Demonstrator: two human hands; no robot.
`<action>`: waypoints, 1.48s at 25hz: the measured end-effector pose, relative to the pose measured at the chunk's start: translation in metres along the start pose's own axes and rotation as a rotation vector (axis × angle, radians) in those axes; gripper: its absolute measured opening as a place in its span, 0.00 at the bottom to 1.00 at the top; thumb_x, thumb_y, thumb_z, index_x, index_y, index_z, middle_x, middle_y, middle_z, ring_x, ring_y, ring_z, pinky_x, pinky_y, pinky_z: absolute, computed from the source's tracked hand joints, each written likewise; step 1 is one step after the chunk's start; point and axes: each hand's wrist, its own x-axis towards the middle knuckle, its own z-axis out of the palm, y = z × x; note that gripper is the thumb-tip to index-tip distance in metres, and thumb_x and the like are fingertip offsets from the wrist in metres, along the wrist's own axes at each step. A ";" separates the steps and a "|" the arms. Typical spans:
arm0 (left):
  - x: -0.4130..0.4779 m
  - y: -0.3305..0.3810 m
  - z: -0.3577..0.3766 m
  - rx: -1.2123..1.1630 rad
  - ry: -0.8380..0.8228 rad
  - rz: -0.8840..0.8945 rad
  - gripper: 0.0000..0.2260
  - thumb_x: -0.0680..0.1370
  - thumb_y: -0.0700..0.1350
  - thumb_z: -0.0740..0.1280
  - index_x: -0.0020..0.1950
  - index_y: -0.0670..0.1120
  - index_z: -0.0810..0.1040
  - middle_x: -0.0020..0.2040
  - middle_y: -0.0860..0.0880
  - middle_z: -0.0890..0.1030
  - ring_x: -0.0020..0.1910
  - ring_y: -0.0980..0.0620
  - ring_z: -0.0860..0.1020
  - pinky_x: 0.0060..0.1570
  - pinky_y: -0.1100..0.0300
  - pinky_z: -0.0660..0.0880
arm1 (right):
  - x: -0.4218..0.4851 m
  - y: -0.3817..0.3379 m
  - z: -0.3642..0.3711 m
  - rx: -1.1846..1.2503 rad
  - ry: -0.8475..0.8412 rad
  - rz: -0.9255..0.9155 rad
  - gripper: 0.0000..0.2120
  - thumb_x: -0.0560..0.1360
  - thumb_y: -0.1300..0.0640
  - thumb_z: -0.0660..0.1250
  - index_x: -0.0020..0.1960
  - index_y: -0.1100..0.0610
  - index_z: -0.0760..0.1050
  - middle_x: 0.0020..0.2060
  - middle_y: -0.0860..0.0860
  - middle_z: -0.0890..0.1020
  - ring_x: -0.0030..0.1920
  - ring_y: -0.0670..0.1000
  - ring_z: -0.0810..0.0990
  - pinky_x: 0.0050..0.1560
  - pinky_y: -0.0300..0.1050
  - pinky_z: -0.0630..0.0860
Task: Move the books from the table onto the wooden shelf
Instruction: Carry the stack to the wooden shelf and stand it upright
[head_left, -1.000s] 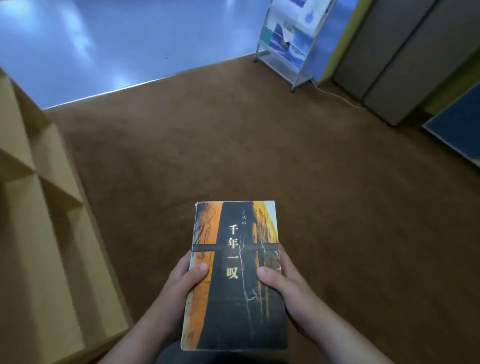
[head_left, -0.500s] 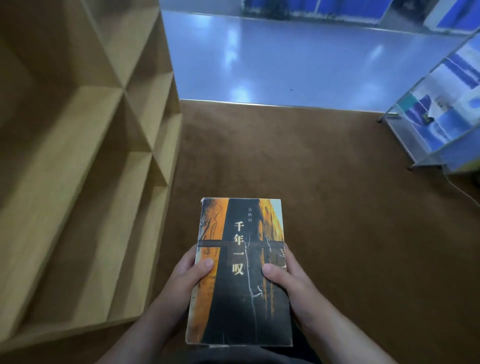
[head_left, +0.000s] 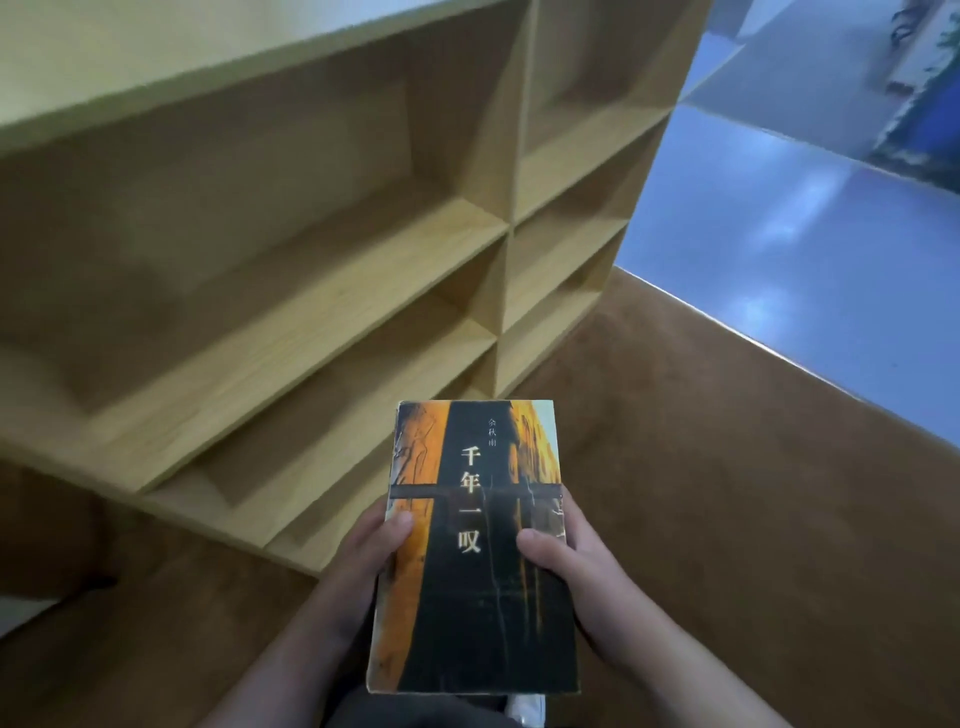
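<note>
**Book in both hands, shelf just ahead**

Closest to the person, a worn paperback book with an orange-and-black cover (head_left: 475, 571) lies flat and face up, held low in front of the body. The left hand (head_left: 358, 566) grips its left edge and the right hand (head_left: 582, 577) its right edge. Each thumb presses on the cover, and the other fingers are hidden beneath. Underfoot is brown carpet (head_left: 727, 519). Just beyond stands the pale wooden shelf (head_left: 291, 332), its visible compartments holding nothing. I judge this the carrying step, close to placement. Next the book needs lifting forward into a compartment, probably turned upright. A glossy blue floor (head_left: 779, 234) lies farther off.
</note>
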 end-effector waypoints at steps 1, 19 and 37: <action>-0.001 0.000 0.000 -0.036 0.059 -0.001 0.31 0.66 0.57 0.72 0.65 0.42 0.78 0.53 0.40 0.86 0.51 0.40 0.85 0.48 0.46 0.81 | 0.010 -0.006 -0.001 -0.014 -0.049 0.016 0.43 0.64 0.47 0.76 0.76 0.51 0.64 0.65 0.57 0.82 0.63 0.60 0.83 0.65 0.61 0.78; 0.059 0.090 -0.109 -0.113 0.568 0.384 0.44 0.59 0.54 0.78 0.74 0.55 0.67 0.63 0.40 0.80 0.59 0.38 0.82 0.59 0.35 0.77 | 0.231 -0.157 0.106 -0.402 -0.561 0.133 0.38 0.58 0.68 0.71 0.66 0.50 0.71 0.50 0.54 0.83 0.52 0.55 0.82 0.56 0.49 0.80; 0.154 0.128 -0.159 0.251 1.109 0.884 0.41 0.61 0.53 0.75 0.68 0.73 0.59 0.63 0.57 0.74 0.64 0.56 0.76 0.58 0.61 0.77 | 0.444 -0.218 0.206 -0.853 -1.238 0.030 0.27 0.54 0.64 0.75 0.53 0.63 0.79 0.49 0.54 0.87 0.55 0.55 0.84 0.61 0.49 0.78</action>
